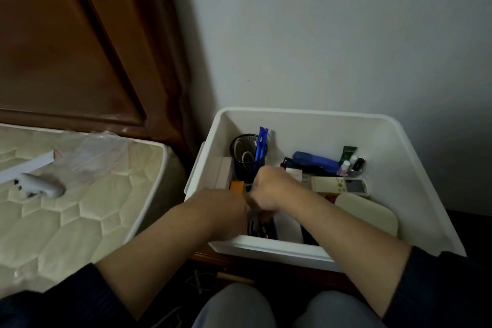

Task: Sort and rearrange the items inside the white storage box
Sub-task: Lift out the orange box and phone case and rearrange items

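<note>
Reaching into the white storage box [415, 168], both hands met at its near-left corner. Left hand [226, 206] hid its fingers; grip unclear. Right hand [269, 188] was curled over small dark tools, blurred. Best lifted singly, clear of the mesh pen cup [246, 160] and remote control [340, 185].

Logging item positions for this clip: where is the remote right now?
In the head view, the remote lies inside the box, right of the hands, between the blue stapler and a cream lid.
</note>
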### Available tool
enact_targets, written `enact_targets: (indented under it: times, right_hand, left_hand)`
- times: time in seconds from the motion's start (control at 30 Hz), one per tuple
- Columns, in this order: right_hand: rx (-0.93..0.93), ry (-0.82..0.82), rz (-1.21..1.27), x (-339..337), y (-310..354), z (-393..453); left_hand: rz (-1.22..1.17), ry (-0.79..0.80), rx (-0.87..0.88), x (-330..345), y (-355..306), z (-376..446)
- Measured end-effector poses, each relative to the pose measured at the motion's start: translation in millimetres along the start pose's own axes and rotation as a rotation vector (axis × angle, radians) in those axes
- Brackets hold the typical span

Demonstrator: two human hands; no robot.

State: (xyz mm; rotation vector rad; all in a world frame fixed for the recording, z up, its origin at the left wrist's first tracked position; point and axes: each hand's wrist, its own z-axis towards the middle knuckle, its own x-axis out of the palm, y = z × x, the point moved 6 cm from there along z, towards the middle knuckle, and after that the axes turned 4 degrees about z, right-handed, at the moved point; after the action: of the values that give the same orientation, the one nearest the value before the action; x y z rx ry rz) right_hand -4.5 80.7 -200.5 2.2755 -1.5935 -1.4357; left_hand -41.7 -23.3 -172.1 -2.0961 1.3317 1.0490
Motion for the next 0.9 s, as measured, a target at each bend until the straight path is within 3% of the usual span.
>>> enact_targets:
  times: [0.1, 0.2, 0.37, 0.43, 0.53, 0.6, 0.67, 0.77, 0.9]
  right_hand:
    - [0.053, 0.168, 0.029, 13.8, 1.7, -4.5]
    - [-0.047, 0.33, -0.025, 30.7, 2.6, -12.4]
    - [-0.13, 0.327, -0.264, 36.4, -2.7, -14.7]
    - [-0.098, 0.3, -0.274, 34.5, -3.0, -12.0]
    - [-0.102, 0.302, -0.308, 35.2, -0.7, -11.9]
    - [-0.098, 0.296, -0.285, 31.8, -3.8, -12.6]
    - [-0.047, 0.236, -0.184, 19.4, -13.2, -12.3]
    - [0.002, 0.085, 0.17, -9.2, -32.6, -18.3]
    - [-0.092, -0.235, -0.036, -63.7, -67.3, -48.0]
  left_hand:
    - [-0.029, -0.076, -0.069, -2.5, 2.8, -4.2]
    - [0.016, -0.115, -0.068, -8.1, 1.8, -9.5]
    - [0.35, -0.346, -0.107, -13.5, 12.2, -28.0]
    - [0.267, -0.408, -0.13, -11.0, 21.6, -33.1]
    - [-0.101, -0.51, -0.135, -6.6, 28.7, -35.6]
    - [-0.204, -0.59, -0.146, -7.8, 29.4, -37.1]
    - [-0.211, -0.59, -0.157, -6.0, 29.9, -34.5]
    - [-0.21, -0.578, -0.175, -3.6, 32.3, -30.4]
    - [-0.172, -0.567, -0.178, -1.7, 31.5, -28.0]
